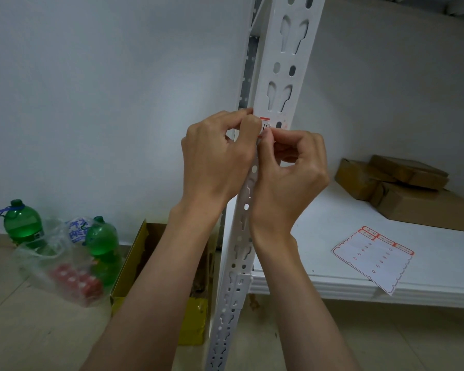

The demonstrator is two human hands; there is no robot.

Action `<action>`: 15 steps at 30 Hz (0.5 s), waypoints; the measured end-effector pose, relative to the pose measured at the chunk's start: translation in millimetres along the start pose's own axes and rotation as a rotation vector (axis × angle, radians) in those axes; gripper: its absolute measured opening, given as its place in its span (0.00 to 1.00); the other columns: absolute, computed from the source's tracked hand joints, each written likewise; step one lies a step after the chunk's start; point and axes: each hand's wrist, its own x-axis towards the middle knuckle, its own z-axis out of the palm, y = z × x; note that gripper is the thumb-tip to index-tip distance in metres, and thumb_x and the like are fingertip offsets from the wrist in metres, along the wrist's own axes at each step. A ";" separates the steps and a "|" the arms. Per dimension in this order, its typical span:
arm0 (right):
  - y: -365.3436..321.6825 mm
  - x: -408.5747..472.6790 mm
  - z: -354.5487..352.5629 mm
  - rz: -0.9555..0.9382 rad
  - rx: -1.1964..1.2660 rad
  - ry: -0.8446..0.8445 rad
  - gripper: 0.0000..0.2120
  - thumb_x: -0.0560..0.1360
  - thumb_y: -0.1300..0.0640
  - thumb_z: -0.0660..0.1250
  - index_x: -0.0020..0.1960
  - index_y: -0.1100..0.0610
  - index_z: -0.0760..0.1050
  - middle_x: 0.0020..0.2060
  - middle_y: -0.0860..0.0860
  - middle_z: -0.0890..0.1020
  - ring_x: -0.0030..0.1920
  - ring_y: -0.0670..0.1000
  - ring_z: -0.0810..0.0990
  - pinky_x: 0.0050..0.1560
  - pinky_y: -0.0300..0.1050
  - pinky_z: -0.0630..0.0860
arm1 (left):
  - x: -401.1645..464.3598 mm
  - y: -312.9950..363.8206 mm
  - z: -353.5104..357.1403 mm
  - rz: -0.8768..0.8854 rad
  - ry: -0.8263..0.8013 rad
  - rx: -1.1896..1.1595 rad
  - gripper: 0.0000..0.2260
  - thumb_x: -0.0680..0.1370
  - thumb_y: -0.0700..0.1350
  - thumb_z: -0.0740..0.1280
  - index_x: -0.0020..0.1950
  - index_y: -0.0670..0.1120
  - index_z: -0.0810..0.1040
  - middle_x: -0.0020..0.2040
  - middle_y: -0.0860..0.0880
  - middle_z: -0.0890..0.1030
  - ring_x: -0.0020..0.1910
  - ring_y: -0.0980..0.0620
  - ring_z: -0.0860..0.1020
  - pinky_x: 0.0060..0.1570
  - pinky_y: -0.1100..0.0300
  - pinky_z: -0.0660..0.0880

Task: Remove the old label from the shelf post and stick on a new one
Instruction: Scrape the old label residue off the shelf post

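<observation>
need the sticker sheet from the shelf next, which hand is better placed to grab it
Right. The right hand is on the shelf side of the post, with the label sheet below and to its right. The left hand would have to cross the post.

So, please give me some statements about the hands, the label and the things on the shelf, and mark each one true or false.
1. Both hands, left hand and right hand, work at the label on the shelf post. True.
2. The label sheet lies on the floor. False: it lies on the shelf board.
3. Brown cardboard boxes sit on the shelf. True.
4. The bottles on the floor are red. False: they are green.
</observation>
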 end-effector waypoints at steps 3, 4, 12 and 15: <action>-2.2 -1.2 2.4 0.030 0.014 0.018 0.04 0.76 0.59 0.73 0.45 0.60 0.81 0.42 0.52 0.80 0.39 0.38 0.76 0.42 0.27 0.73 | -1.0 0.3 0.8 0.006 0.004 -0.004 0.24 0.75 0.60 0.54 0.53 0.51 0.87 0.47 0.57 0.86 0.35 0.60 0.79 0.39 0.71 0.73; -3.1 -1.7 3.0 0.033 0.018 0.024 0.04 0.76 0.59 0.73 0.46 0.60 0.81 0.42 0.52 0.80 0.38 0.39 0.76 0.42 0.27 0.74 | -1.3 0.4 1.1 0.008 0.006 -0.004 0.24 0.75 0.59 0.54 0.53 0.51 0.87 0.46 0.57 0.86 0.35 0.60 0.79 0.38 0.72 0.72; -4.1 -6.0 7.0 0.029 0.009 0.021 0.03 0.78 0.59 0.70 0.47 0.59 0.80 0.41 0.49 0.76 0.37 0.45 0.74 0.40 0.30 0.72 | -2.9 0.2 1.6 0.011 0.003 0.006 0.20 0.76 0.59 0.53 0.42 0.52 0.82 0.37 0.61 0.80 0.33 0.60 0.77 0.36 0.72 0.69; -4.1 -4.4 7.0 0.041 0.004 0.015 0.02 0.77 0.60 0.70 0.46 0.59 0.79 0.40 0.50 0.76 0.37 0.47 0.74 0.39 0.32 0.72 | -3.6 -0.1 2.5 0.023 0.013 -0.015 0.23 0.76 0.58 0.53 0.47 0.50 0.86 0.40 0.58 0.83 0.33 0.62 0.77 0.35 0.75 0.68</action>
